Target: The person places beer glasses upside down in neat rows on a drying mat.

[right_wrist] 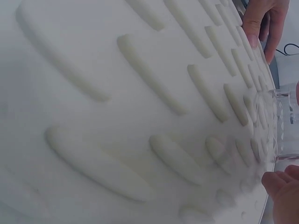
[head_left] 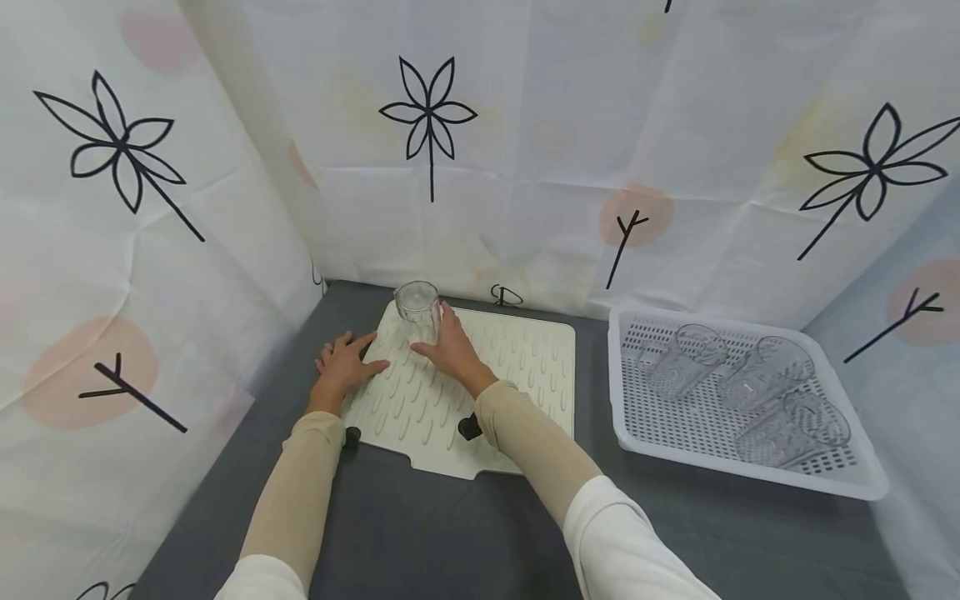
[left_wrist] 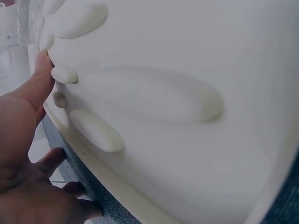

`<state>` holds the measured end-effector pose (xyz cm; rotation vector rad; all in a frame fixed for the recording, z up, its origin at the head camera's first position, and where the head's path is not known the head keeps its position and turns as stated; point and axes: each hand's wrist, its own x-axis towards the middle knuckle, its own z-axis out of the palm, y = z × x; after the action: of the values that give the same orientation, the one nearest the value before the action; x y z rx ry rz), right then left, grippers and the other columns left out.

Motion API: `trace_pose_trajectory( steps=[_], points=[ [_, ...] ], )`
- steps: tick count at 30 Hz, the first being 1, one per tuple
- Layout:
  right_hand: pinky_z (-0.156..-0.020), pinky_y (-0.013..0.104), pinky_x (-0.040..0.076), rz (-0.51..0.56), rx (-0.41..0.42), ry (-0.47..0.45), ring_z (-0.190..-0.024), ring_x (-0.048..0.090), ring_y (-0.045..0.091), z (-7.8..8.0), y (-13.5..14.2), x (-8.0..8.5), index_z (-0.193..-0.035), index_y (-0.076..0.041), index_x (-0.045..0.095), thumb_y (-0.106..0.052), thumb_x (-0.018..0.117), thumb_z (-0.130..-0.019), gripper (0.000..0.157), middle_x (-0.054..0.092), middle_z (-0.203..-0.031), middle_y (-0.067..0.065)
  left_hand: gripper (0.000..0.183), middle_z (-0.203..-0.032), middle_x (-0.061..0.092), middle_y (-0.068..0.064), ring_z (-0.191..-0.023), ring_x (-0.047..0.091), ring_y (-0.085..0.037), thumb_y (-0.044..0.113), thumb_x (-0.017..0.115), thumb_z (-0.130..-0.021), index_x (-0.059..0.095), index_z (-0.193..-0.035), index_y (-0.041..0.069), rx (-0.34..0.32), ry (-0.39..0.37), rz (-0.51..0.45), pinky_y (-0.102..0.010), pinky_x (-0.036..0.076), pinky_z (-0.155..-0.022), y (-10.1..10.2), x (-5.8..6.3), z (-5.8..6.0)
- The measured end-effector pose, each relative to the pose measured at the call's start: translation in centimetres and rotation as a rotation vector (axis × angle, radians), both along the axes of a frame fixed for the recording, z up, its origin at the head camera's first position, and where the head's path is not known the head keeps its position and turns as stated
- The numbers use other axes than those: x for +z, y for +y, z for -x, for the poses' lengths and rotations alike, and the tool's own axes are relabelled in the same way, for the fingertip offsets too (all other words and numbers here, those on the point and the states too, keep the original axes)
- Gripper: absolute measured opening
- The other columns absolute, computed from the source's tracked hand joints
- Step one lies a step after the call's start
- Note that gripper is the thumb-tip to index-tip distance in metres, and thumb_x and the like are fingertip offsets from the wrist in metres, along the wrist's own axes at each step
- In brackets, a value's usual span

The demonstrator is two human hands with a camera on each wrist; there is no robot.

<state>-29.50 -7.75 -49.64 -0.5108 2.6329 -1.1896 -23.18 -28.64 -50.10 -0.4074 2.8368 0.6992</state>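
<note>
Curtain (head_left: 525,125) fills the whole back and both sides, white, black flowers sketched all over it! Below it spreads the dark table (head_left: 420,533), and over on the right sits the basket (head_left: 750,477), white and perforated, its long side running roughly left to right. Across to the left, the mat (head_left: 525,350), cream and flat on the table, longer from side to side, its ridges running away from the person and a tab jutting out of its near edge.

Two beige sleeves (head_left: 300,483) reach in, and look at the hands! Left hand (head_left: 347,365), at the mat's left edge: fingers loosely spread, grasping nothing, the thumb on the mat while the other fingers lie beyond the rim. Right hand (head_left: 453,346), curved partway round, thumb on the near side, fingers on the right: it has hold of the glass (head_left: 416,310).

And that glass, what a spot, at the mat's far left corner! Upright, mouth to the ceiling, long axis close to vertical, base down at the ridges; whether it touches them is hard to tell. Back in the basket, three glasses (head_left: 682,367) lean over, mouths toward the far right. Smallest of all, a black fitting (head_left: 351,437) at the left wrist.
</note>
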Motion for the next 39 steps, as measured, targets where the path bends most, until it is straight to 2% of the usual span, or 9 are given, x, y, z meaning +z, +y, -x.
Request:
trace_pose_trajectory(
  steps=[11, 16, 20, 24, 28, 34, 39],
  points=[
    [-0.113, 0.044, 0.037, -0.002, 0.028, 0.017, -0.145, 0.030, 0.027, -0.2, 1.8, 0.8, -0.155, -0.017, 0.003, -0.048, 0.069, -0.084, 0.102, 0.016, -0.160, 0.013, 0.079, -0.160, 0.004, -0.024, -0.141, -0.003, -0.058, 0.057, 0.060, -0.087, 0.027, -0.152, 0.027, -0.001, 0.003, -0.015, -0.073, 0.002, -0.110, -0.1, 0.0, -0.1],
    [-0.111, 0.044, 0.039, -0.060, 0.044, 0.064, -0.142, 0.033, 0.028, -0.5, 2.4, 1.3, -0.155, -0.020, 0.001, -0.049, 0.069, -0.084, 0.102, 0.016, -0.159, 0.013, 0.077, -0.159, 0.001, -0.026, -0.140, -0.005, -0.060, 0.052, 0.059, -0.090, 0.024, -0.153, 0.024, -0.016, -0.005, -0.009, -0.074, 0.001, -0.109, -0.2, -0.4, -0.1],
    [-0.111, 0.044, 0.039, -0.123, 0.049, 0.109, -0.144, 0.029, 0.027, -0.7, 3.0, 1.8, -0.155, -0.022, 0.001, -0.052, 0.067, -0.084, 0.101, 0.016, -0.158, 0.011, 0.076, -0.158, 0.002, -0.027, -0.139, -0.003, -0.061, 0.051, 0.059, -0.090, 0.025, -0.153, 0.024, -0.015, 0.009, -0.010, -0.074, 0.002, -0.109, -0.3, -0.5, 0.3],
    [-0.115, 0.044, 0.034, -0.217, 0.050, 0.170, -0.147, 0.022, 0.028, -0.9, 3.7, 2.1, -0.155, -0.021, 0.003, -0.059, 0.061, -0.085, 0.098, 0.016, -0.159, 0.010, 0.076, -0.158, 0.003, -0.027, -0.140, -0.003, -0.060, 0.051, 0.059, -0.090, 0.026, -0.153, 0.024, -0.012, 0.014, -0.006, -0.074, 0.002, -0.109, -0.4, -0.7, 0.5],
    [-0.120, 0.047, 0.024, -0.308, 0.053, 0.214, -0.149, 0.017, 0.030, -1.1, 4.2, 2.5, -0.155, -0.020, 0.005, -0.064, 0.053, -0.087, 0.094, 0.015, -0.159, 0.011, 0.075, -0.158, 0.004, -0.026, -0.140, -0.003, -0.060, 0.049, 0.060, -0.090, 0.027, -0.152, 0.023, -0.005, 0.017, -0.012, -0.074, 0.002, -0.109, -0.2, -0.4, 0.2],
    [-0.120, 0.055, 0.016, -0.373, 0.044, 0.248, -0.150, 0.008, 0.038, -1.7, 5.1, 3.7, -0.155, -0.021, 0.009, -0.067, 0.049, -0.088, 0.091, 0.011, -0.160, 0.014, 0.074, -0.159, 0.003, -0.026, -0.141, -0.003, -0.059, 0.048, 0.060, -0.091, 0.026, -0.153, 0.023, -0.011, 0.024, -0.027, -0.074, 0.002, -0.109, 0.1, 0.1, 0.0],
    [-0.121, 0.055, 0.011, -0.413, 0.046, 0.247, -0.150, 0.002, 0.038, -2.1, 5.8, 4.1, -0.155, -0.023, 0.009, -0.069, 0.048, -0.087, 0.091, 0.007, -0.161, 0.014, 0.075, -0.159, 0.000, -0.026, -0.140, -0.006, -0.060, 0.049, 0.058, -0.092, 0.024, -0.153, 0.022, -0.023, 0.012, -0.034, -0.074, 0.000, -0.109, 0.1, 0.2, -0.2]
  ],
)
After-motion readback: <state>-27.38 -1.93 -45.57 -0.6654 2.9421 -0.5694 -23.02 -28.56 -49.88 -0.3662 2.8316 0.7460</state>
